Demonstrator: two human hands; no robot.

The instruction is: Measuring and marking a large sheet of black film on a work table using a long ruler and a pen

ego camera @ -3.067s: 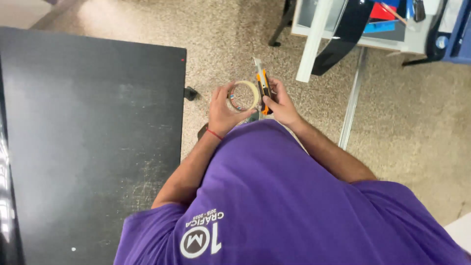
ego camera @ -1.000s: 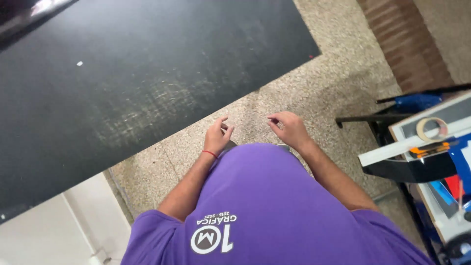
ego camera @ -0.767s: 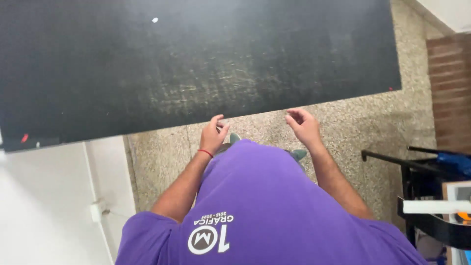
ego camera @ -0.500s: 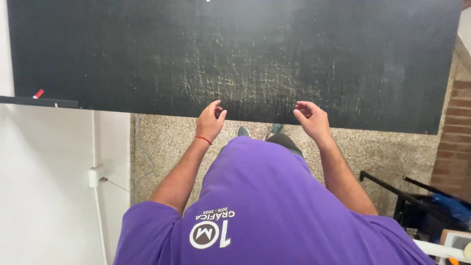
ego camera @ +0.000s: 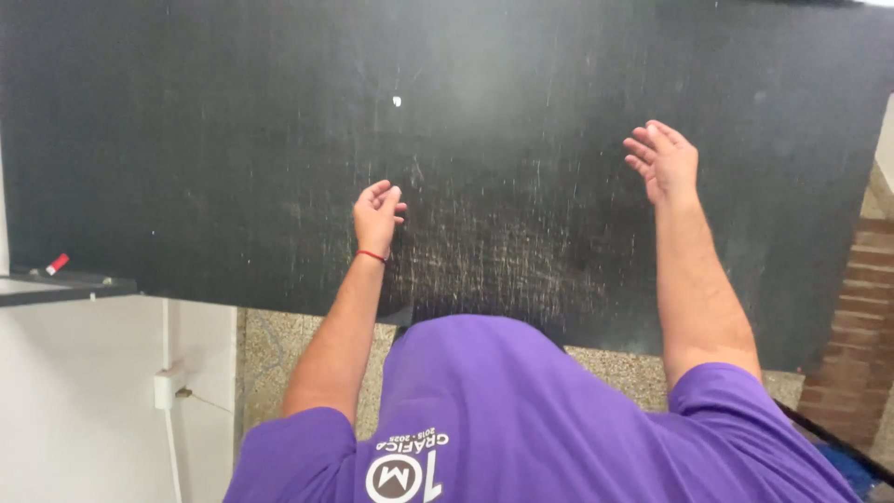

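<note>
The desk (ego camera: 233,140) was black, streaked with pale scratches. The shirt (ego camera: 521,419) was purple with a white print. A red band (ego camera: 372,254) circled the left wrist. The floor (ego camera: 265,345) was speckled beige.

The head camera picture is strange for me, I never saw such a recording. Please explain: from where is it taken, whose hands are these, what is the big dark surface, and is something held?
The camera sits on a person's head and looks down, so you see their own purple shirt and both arms from above. There is no machine here, only two bare hands. The left hand, with a red wristband, is loosely curled over a large black tabletop marked with many pale scratches. The right hand is open, fingers spread, over the same top. Neither hand holds anything. A tiny white speck lies on the tabletop. At lower left are a white wall with a socket, and speckled stone floor.
</note>
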